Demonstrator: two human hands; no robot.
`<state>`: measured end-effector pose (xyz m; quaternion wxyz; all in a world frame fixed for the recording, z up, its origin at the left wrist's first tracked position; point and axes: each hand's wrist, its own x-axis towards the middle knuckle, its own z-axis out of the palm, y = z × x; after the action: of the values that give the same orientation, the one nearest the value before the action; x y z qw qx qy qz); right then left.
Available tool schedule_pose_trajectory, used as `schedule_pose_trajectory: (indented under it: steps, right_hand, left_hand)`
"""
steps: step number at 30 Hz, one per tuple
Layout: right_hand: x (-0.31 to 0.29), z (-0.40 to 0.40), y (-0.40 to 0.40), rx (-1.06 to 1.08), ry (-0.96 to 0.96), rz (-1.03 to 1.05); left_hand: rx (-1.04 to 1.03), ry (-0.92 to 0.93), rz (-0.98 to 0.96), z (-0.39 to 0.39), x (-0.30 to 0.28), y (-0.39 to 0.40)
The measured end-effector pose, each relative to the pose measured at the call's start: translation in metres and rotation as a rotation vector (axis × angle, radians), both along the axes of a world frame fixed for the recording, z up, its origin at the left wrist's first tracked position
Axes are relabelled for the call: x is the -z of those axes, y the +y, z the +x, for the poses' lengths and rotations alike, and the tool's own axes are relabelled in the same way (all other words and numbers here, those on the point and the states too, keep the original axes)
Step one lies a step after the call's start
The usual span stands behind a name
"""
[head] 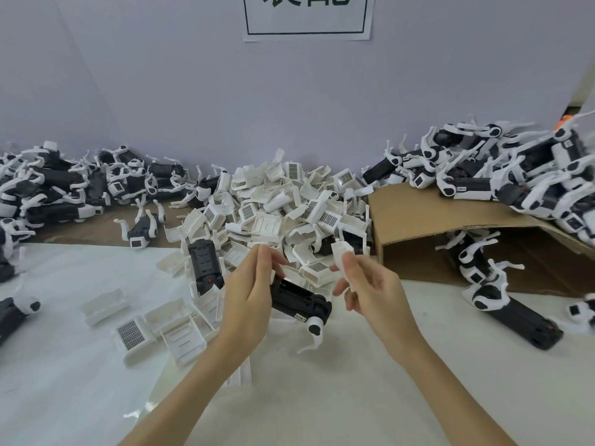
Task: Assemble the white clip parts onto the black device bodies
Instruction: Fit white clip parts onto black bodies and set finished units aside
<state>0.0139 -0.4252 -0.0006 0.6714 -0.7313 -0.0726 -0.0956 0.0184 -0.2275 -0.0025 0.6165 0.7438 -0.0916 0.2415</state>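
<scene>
Head view shows us both hands raised over the desk [354, 397], close in front of the big pile of white clip parts [283, 207]. Our left hand [249, 304] grips a black device body [299, 299]: the fingers curl over its upper end and the thumb side hides part of it. The body lies tilted, its lower end pointing right and down, and a white folded arm with a black round joint [315, 328] hangs from that end, just above the desk. Our right hand [370, 294] pinches one white clip part [343, 252] between the thumb and the first fingers; the other fingers are loosely bent. This clip is held up and to the right of the black body, near it but not touching it, so a gap remains between the two pieces.

Behind the left hand a second black body [206, 268] lies at the foot of the clip pile, with loose white clips [106, 305] scattered on the desk to its left, some showing a dark grid label. A heap of bodies with white arms [58, 188] fills the far left side of the desk. On the right a brown cardboard box [450, 226] lies on its side, more such bodies piled on top of it [515, 165] and some inside its open mouth. One long black body [521, 320] lies on the desk in front of the box. On the wall behind hangs a white sheet of paper with a dark frame [307, 17].
</scene>
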Motion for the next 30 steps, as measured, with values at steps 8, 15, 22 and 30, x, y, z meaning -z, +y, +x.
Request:
schedule_pose_trajectory:
  steps: [8, 15, 22, 30]
  right_hand:
    - [0.018, -0.014, 0.035, 0.050, -0.218, -0.466]
    - [0.018, -0.015, 0.034, 0.065, -0.283, -0.644]
    - [0.026, -0.014, 0.028, -0.055, -0.361, -0.881]
    - [0.026, -0.011, 0.025, -0.007, -0.407, -0.771]
  left_hand:
    - [0.092, -0.012, 0.053, -0.001, 0.000, -0.002]
    - [0.240, 0.042, 0.081, -0.001, 0.000, 0.002]
    - [0.317, 0.151, 0.161, -0.001, -0.006, 0.011]
    - [0.464, -0.057, 0.622, 0.000, -0.014, 0.029]
